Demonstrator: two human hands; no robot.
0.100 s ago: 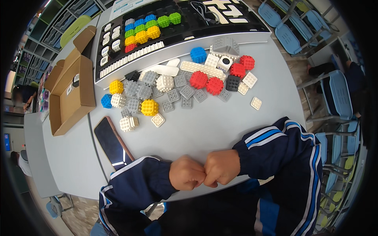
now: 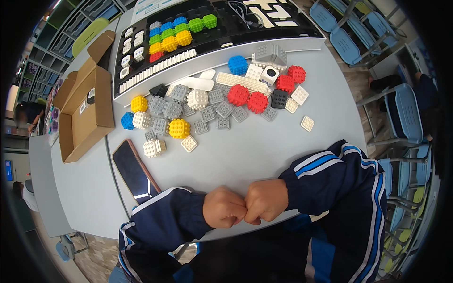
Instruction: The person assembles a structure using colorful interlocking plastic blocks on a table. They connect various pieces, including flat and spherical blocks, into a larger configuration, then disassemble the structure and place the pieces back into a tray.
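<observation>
My left hand (image 2: 223, 207) and my right hand (image 2: 266, 202) are closed into fists at the near edge of the table, knuckles touching. Nothing shows between or in them. Farther off lies a loose cluster of studded building blocks: red blocks (image 2: 257, 103), a yellow block (image 2: 179, 128), a blue block (image 2: 238, 65), a cream block (image 2: 197, 99) and grey square plates (image 2: 223, 110). A small cream square plate (image 2: 307, 123) sits apart at the right. Left of my left hand lies a phone (image 2: 134, 170), dark screen up, partly under my sleeve.
A wide kit tray (image 2: 212, 56) with more blocks and white parts spans the far side of the table. An open cardboard box (image 2: 85, 118) stands at the left. Blue chairs (image 2: 406, 113) line the right, and other people are partly visible at both sides.
</observation>
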